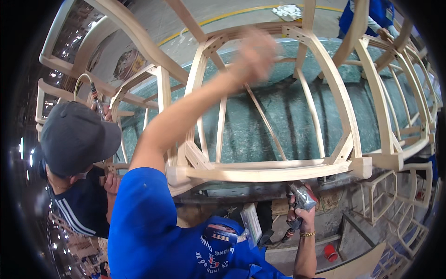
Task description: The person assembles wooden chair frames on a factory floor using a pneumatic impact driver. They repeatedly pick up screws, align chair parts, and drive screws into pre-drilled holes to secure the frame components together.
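A pale wooden chair frame (274,173) stands on the bench in front of me, with its curved front rail toward me and corner blocks with screw holes. My left hand (255,55) is stretched out over the frame near its far rail. Motion smears its fingers, so I cannot tell how they are set or whether they touch the wood. Low on the right, below the bench edge, my right hand (305,216) is closed round a grey and red air sander (303,197). A hose fitting (288,235) hangs under the tool.
The bench has a worn green top (251,125). More chair frames (395,158) stand close on the right and left. A co-worker in a dark cap (76,132) works at my left with an air tool (96,95). Another person's blue sleeve (347,18) shows at far right. A red cup (330,252) sits low right.
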Available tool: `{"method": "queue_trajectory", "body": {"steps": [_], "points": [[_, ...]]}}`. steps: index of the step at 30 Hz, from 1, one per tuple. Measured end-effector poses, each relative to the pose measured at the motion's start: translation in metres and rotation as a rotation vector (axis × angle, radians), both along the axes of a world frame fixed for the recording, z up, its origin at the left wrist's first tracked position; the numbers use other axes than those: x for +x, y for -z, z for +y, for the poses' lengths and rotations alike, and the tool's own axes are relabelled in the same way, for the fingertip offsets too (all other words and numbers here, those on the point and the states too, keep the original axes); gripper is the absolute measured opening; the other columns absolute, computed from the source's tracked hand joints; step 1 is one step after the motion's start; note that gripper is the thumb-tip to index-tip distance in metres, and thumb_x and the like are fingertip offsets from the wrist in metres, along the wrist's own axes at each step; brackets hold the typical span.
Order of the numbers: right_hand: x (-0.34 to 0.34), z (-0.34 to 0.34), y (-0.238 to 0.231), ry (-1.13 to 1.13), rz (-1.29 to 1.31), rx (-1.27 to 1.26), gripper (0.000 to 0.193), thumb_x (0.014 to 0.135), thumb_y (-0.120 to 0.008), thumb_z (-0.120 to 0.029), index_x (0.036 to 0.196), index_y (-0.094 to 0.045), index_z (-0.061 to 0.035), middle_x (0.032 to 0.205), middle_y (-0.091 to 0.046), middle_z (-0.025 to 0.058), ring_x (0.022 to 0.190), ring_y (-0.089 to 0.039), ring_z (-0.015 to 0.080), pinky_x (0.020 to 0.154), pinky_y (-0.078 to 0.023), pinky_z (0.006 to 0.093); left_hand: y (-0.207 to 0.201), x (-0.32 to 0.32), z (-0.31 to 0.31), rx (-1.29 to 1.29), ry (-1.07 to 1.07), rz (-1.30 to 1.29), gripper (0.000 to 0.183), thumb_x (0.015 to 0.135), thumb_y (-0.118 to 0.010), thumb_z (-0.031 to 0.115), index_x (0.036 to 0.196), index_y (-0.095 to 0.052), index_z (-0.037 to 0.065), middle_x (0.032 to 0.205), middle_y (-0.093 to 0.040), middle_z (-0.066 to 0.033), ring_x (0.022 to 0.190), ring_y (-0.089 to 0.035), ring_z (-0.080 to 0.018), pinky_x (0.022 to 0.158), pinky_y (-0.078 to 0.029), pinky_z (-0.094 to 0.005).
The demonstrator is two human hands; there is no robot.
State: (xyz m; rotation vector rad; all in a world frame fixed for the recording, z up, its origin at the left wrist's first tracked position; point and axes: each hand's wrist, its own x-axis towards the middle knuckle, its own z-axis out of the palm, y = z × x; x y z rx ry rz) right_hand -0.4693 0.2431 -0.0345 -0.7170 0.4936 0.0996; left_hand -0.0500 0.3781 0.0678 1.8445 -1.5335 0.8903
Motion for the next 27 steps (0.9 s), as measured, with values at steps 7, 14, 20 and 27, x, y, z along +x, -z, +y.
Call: {"method": "queue_trajectory", "body": {"steps": [7,14,20,27], "points": [[0.002,-0.008,-0.021,-0.140,0.101,-0.007,0.095,0.056,-0.063,0.001,0.140,-0.019,-0.0098,0.094,-0.054,0.0135,0.056,-0.057,0.0182,0.045,-0.049,0.0291,-0.070,0.137,0.124,-0.746,-0.955,0.304,0.049,0.074,-0.070,0.028,0.109,-0.051,-0.001,0.093,-0.059,-0.0109,0.090,-0.056,-0.0252,0.077,-0.045,-0.0348],[-0.023,-0.021,-0.038,0.011,0.067,0.223,0.095,0.059,-0.063,-0.003,0.141,-0.017,-0.0128,0.095,-0.051,0.0174,0.048,-0.051,0.0196,0.043,-0.045,0.0319,-0.018,0.177,0.133,-0.775,-0.298,1.094,0.023,0.075,-0.061,0.024,0.081,-0.057,0.002,0.065,-0.056,-0.0082,0.057,-0.056,-0.0203,0.055,-0.046,-0.0312],[0.063,0.006,0.006,0.074,-0.284,0.485,0.092,0.066,-0.061,-0.011,0.143,-0.010,-0.0201,0.098,-0.048,0.0156,0.049,-0.049,0.0162,0.043,-0.044,0.0297,-0.015,0.181,0.149,-0.883,-0.242,1.093,0.020,0.076,-0.060,0.025,0.077,-0.056,0.005,0.061,-0.055,-0.0076,0.052,-0.054,-0.0205,0.049,-0.046,-0.0322],[0.273,0.075,0.000,0.009,-0.585,0.383,0.091,0.066,-0.059,-0.005,0.142,-0.013,-0.0182,0.106,-0.049,0.0161,0.050,-0.048,0.0144,0.046,-0.047,0.0304,-0.002,0.158,0.117,-0.889,-0.350,1.007,0.016,0.070,-0.058,0.017,0.076,-0.054,0.003,0.059,-0.053,-0.0069,0.050,-0.051,-0.0168,0.048,-0.041,-0.0291]]}}
